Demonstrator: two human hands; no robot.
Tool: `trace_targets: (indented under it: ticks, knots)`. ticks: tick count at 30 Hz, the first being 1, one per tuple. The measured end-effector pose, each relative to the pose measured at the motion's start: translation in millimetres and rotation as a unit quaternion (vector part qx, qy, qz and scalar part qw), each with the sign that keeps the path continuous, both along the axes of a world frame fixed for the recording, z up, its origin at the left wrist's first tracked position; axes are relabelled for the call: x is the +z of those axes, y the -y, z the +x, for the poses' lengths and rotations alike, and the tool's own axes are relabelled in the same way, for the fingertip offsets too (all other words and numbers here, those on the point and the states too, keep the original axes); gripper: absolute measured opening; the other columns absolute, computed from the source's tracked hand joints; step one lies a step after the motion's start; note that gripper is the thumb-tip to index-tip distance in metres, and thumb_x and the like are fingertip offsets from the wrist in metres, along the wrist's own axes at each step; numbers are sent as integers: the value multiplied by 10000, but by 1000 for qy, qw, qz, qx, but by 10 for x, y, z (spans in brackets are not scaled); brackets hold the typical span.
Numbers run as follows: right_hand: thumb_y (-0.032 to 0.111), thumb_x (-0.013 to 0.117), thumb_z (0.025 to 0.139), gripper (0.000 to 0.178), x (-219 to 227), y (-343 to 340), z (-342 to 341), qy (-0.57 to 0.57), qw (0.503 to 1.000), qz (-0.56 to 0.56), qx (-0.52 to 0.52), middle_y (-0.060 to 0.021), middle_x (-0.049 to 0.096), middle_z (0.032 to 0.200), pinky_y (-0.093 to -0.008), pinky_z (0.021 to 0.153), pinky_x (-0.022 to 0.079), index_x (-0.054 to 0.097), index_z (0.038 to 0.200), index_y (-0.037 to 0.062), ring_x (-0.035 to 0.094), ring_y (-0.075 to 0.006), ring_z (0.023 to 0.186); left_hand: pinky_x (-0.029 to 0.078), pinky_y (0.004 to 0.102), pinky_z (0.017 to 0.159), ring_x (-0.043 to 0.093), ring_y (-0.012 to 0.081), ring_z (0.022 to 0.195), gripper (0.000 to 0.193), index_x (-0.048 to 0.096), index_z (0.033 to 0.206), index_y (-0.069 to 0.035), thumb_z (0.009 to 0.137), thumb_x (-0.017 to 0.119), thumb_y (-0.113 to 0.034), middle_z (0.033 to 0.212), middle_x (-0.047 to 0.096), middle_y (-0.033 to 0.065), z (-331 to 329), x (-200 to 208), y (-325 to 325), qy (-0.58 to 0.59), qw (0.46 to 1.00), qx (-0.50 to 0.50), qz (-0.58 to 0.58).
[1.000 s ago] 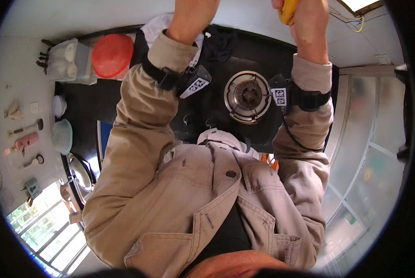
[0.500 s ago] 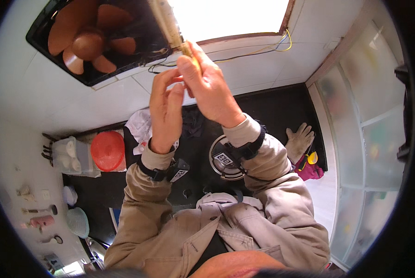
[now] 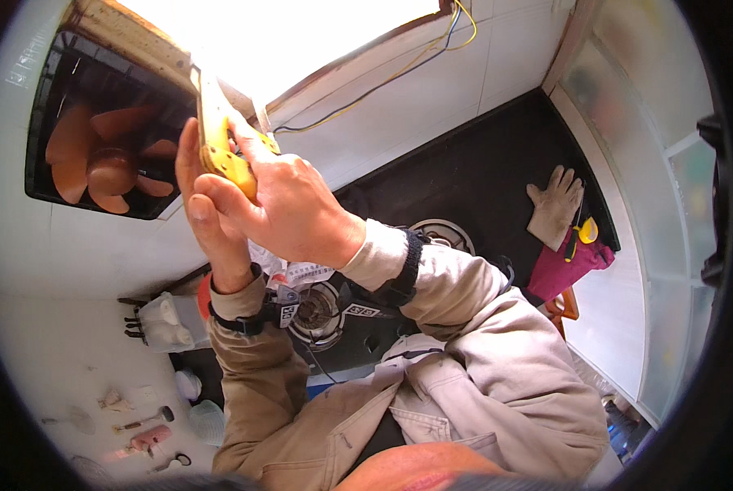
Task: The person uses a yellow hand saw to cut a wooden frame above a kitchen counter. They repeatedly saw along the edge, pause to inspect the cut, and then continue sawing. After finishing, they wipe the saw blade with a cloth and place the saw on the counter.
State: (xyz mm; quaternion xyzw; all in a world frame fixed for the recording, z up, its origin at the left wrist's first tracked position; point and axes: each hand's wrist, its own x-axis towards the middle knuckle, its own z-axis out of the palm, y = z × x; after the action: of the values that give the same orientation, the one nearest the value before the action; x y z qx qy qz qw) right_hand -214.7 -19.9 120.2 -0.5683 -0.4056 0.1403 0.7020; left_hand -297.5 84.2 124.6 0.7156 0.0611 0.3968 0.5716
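My right hand (image 3: 288, 200) is raised at the wooden window frame, its fingers wrapped round a yellow flat-handled tool (image 3: 234, 170) with dark rivet-like dots. Glare washes out the tool's upper end, so its exact kind is unclear. Close against the tool's left side is my left hand (image 3: 219, 241), fingers stretched upward and thumb apart; whether it bears on the tool I cannot tell. Left of both hands, an exhaust fan (image 3: 111, 170) with brown blades sits in a black frame. Yellow and dark wires (image 3: 366, 94) run along the wall below the bright window.
On the black counter (image 3: 456, 176) lie a work glove (image 3: 556, 209), a magenta cloth (image 3: 567, 266) and a yellow-and-black tool (image 3: 583, 233). Gas burners (image 3: 317, 315) and a printed white bag (image 3: 297, 274) are beneath my arms. A clear container (image 3: 170, 322) stands at left; frosted panels (image 3: 653, 164) line the right.
Both hands have shifted left and lower in view, and the view has turned with them. More of the yellow tool shows now. My left fingers, curled before, are straighter.
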Motion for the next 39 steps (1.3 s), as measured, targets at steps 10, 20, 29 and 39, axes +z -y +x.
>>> trace_targets:
  ticks: [10,20,29,39]
  knots:
    - [501,592,981,732,-64,-165,189,-46,998,29,33,-360,678,1048,-495,859,559,485,1377,-105,684,-507,963,376,380,1159,452,237,1405,851,322,1597,-48,1022,405,-670,1557,432,103,178,104,62,-103,991,31,-79]
    - [472,616,964,725,-49,-334,264,-44,998,40,-26,-352,682,1102,-507,901,554,483,1423,-73,674,-518,1016,362,389,1155,468,234,1366,888,309,1608,-76,990,404,-706,1514,470,91,327,39,-11,-77,986,-9,-149]
    - [438,623,962,663,-13,-335,309,-16,998,50,-39,-337,697,1012,-504,853,573,543,1352,-92,690,-519,938,386,391,1137,496,261,1349,881,381,1553,-34,989,380,-711,1481,500,129,417,-25,-112,-67,989,-14,-134]
    - [350,623,988,651,-176,-349,293,-30,995,95,-15,-246,713,1218,-360,991,510,491,1458,-81,680,-283,1137,414,345,1098,529,200,1286,609,511,1418,13,1076,445,-488,1382,555,114,376,-193,-49,-54,998,40,-12]
